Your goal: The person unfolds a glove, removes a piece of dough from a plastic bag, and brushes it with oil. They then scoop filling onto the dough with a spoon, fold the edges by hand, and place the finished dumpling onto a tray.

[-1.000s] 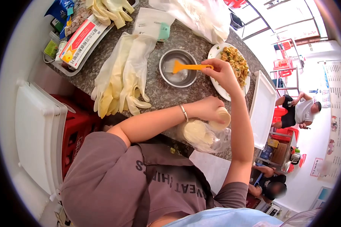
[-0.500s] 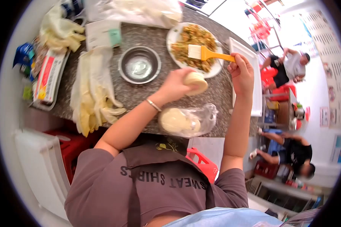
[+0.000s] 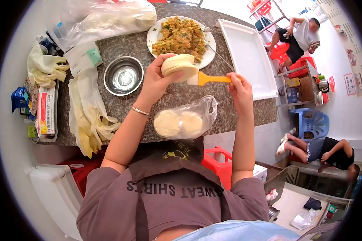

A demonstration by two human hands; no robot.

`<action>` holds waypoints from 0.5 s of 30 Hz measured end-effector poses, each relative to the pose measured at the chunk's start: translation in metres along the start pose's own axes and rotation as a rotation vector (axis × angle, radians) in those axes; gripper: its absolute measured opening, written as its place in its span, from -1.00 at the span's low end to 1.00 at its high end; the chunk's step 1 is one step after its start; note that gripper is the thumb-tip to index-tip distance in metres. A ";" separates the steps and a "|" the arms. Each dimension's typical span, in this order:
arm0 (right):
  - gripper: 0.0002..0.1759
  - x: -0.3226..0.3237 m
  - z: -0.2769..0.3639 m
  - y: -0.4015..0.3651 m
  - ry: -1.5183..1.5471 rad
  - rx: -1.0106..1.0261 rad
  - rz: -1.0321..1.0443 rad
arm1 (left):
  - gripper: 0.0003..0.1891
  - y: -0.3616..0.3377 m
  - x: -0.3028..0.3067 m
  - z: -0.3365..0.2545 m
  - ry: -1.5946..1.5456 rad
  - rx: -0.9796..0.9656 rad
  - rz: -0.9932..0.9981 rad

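Observation:
A stack of round dough wrappers point(image 3: 180, 67) is gripped in my left hand point(image 3: 158, 79), above the near edge of a plate point(image 3: 208, 58) of chopped filling point(image 3: 179, 35). My right hand point(image 3: 240, 91) pinches the yellow handle of a brush point(image 3: 213, 79), whose pale bristles are at the stack's right edge. More wrappers point(image 3: 167, 123) lie in a clear plastic bag point(image 3: 208, 110) near the counter's front edge. Left of my left hand stands a metal bowl point(image 3: 124, 76) with clear liquid. A spoon point(image 3: 219, 54) rests on the plate, its handle reaching over the counter.
An empty white tray point(image 3: 249, 60) is at the right of the counter point(image 3: 237, 120). Pale gloves point(image 3: 86, 108), a box point(image 3: 47, 110) and plastic bags point(image 3: 108, 20) are on the left. A red stool point(image 3: 217, 164) stands below. Two people sit farther right.
The view has shifted. My left hand has raised the wrapper stack and turned its flat face up. The brush has come down from over the filling to the stack's edge.

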State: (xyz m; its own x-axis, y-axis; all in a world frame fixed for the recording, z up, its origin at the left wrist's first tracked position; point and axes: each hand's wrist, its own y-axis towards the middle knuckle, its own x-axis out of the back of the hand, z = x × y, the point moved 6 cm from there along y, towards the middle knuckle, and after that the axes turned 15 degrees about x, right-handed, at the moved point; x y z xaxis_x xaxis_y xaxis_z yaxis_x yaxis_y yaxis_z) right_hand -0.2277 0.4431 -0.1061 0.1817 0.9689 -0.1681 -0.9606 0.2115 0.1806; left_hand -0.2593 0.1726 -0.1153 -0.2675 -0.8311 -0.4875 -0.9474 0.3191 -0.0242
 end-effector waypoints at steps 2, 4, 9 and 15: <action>-0.77 -0.011 0.017 0.005 -0.011 0.047 0.046 | -0.55 0.000 -0.002 0.000 0.097 -0.030 0.039; -0.76 -0.019 0.044 0.013 -0.075 0.158 0.025 | -0.56 0.001 -0.002 0.002 0.178 -0.033 0.045; -0.74 -0.031 0.086 0.022 -0.082 0.337 0.039 | -0.56 0.001 -0.005 0.003 0.319 -0.078 0.042; -0.76 -0.028 0.040 0.012 0.122 0.222 -0.022 | -0.52 -0.002 -0.005 0.000 0.289 -0.064 0.022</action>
State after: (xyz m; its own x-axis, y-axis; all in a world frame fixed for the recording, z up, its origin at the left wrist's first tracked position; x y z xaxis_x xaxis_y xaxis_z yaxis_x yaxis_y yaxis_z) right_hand -0.2363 0.4232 -0.0605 0.1620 0.9438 -0.2880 -0.8844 0.2684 0.3820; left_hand -0.2563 0.1763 -0.1126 -0.3185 -0.9223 -0.2188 -0.9475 0.3169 0.0435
